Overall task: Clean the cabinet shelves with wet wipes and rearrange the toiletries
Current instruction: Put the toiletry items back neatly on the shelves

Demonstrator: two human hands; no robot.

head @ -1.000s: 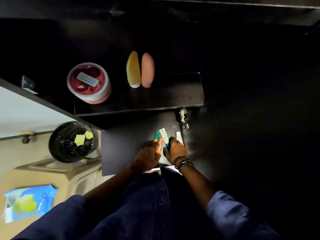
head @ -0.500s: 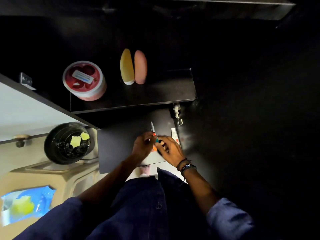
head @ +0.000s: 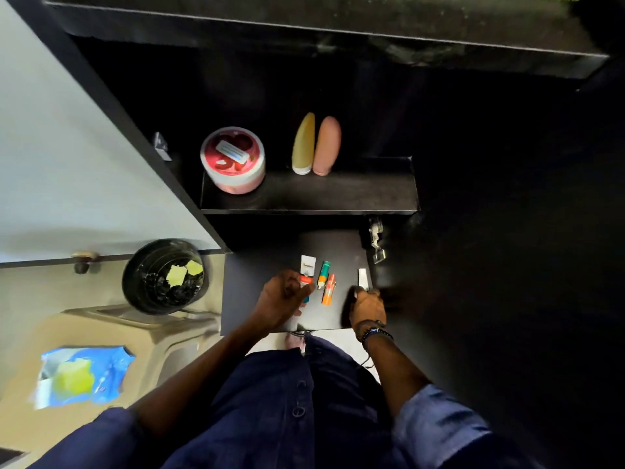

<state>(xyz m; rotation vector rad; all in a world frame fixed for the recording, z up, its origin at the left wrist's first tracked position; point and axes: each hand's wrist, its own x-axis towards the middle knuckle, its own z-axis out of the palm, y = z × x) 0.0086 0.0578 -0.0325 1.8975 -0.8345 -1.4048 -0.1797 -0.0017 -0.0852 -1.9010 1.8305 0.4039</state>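
View from the head camera, looking down into a dark cabinet. On the lower shelf [head: 257, 286] we see four small toiletries. The left hand [head: 282, 297] curls round the near end of a white-and-orange tube [head: 307, 270], thumb on top. Just to its right lie a green-and-orange tube [head: 324, 274] and, touching it, a small orange tube [head: 328, 291], both free of the hands. The right hand [head: 368, 308], bracelets at the wrist, pinches the near end of a white tube [head: 362, 278] at the shelf's right edge, below the metal hinge [head: 375, 238]. On the upper shelf [head: 338, 194] stand a red-lidded jar [head: 233, 159] at left and, well apart from it, a yellow bottle [head: 303, 143] and a pink bottle [head: 327, 143], side by side and touching. Left of the cabinet we note a black-lined bin [head: 162, 275] holding yellowish wipes, and a blue wet-wipe pack [head: 84, 374] on a beige surface.
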